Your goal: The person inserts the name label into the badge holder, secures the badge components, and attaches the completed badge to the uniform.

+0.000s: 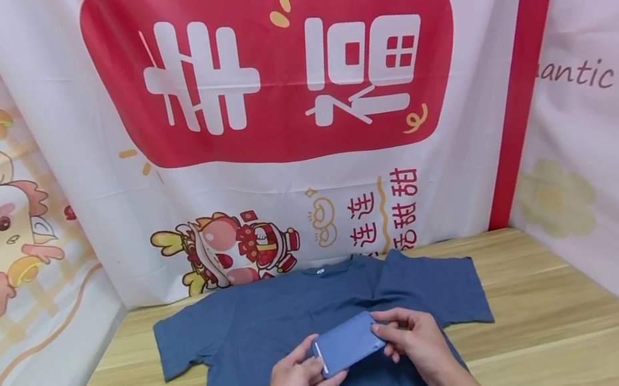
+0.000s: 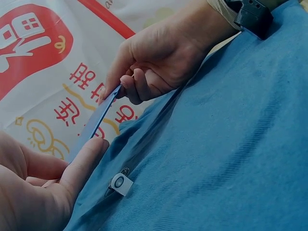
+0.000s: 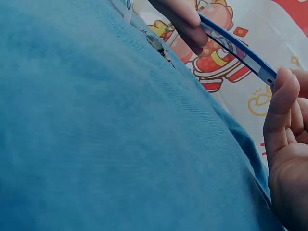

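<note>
A flat blue card holder (image 1: 348,343), pale along its left end, is held tilted over a blue T-shirt (image 1: 263,322). My left hand (image 1: 294,384) grips its left end, thumb at the upper corner and fingers along the lower edge. At the opposite end my right hand (image 1: 425,345) pinches the corner between thumb and fingers. Both wrist views catch the card holder (image 3: 236,45) nearly edge-on. Below it, on the shirt front, lies a small metal clip with a clear snap strap (image 2: 120,184).
The shirt is spread on a wood-grain table (image 1: 546,304), sleeves out to both sides. A white printed cloth (image 1: 436,186) hangs behind the table's back edge. More printed cloth (image 1: 597,127) walls in the sides.
</note>
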`<state>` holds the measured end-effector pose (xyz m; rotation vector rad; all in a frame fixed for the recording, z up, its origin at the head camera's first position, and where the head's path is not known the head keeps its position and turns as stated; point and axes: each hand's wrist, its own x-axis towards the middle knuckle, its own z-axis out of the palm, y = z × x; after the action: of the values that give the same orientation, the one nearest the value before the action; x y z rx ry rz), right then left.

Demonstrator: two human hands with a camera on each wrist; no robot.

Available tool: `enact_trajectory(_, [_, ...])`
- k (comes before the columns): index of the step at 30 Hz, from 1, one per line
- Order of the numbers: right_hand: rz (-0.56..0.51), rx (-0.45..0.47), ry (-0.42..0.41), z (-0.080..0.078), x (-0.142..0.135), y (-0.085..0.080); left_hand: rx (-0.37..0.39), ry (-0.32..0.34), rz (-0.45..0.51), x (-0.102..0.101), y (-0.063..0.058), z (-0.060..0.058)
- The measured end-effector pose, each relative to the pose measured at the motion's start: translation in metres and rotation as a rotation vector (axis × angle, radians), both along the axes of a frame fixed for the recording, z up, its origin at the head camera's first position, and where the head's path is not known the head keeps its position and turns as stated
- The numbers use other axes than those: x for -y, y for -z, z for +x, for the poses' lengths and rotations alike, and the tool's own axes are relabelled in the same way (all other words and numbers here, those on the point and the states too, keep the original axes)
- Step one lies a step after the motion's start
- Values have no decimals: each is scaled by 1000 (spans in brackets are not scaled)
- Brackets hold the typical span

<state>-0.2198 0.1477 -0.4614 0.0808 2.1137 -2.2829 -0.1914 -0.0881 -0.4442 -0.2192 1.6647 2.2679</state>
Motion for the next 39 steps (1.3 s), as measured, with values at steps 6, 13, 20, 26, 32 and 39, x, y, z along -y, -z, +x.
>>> enact_trajectory(6, [6,-8,-6,2,2,-1,9,6,14,-2,1,0])
enact_trajectory(13, [10,-14,-18,3,6,-1,4,2,9,-4,2,0])
enact_trajectory(20, [55,-40,2,4,11,-1,12,-24,36,-8,3,0])
enact_trajectory(26, [62,-71,37,7,16,-3,-36,-12,89,-14,2,1])
enact_trajectory(32, [68,-67,-5,7,18,-3,-6,-13,95,-16,3,-1])
enact_trajectory(39, [88,-100,-80,8,17,-2,10,6,102,-13,4,-3])
